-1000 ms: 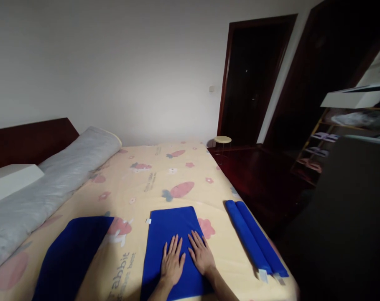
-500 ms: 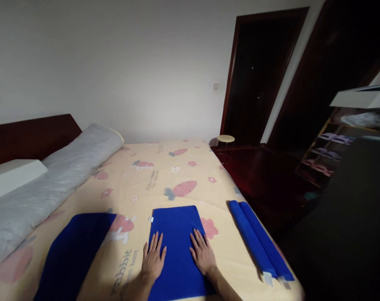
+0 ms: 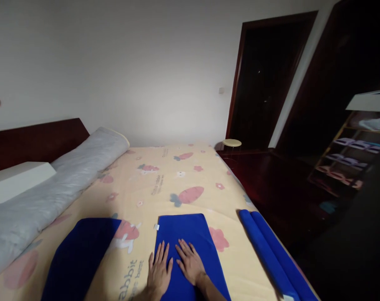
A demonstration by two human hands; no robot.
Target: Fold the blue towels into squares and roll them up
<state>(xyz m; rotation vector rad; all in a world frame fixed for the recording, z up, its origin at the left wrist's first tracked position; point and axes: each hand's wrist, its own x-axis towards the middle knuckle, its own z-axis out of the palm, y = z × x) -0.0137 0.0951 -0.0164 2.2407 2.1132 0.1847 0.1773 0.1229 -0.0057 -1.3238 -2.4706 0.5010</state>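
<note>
Hands lie apart, flat on blue cloth — its near edge cut off.

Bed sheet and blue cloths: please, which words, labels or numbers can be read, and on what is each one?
"abbit": large print on the bed sheet, its start cut off.
"best": smaller print beside it; the word before is unclear.
Farther print on the sheet: too blurred to quote surely.
White tag on the flat blue cloth: unreadable.
</note>
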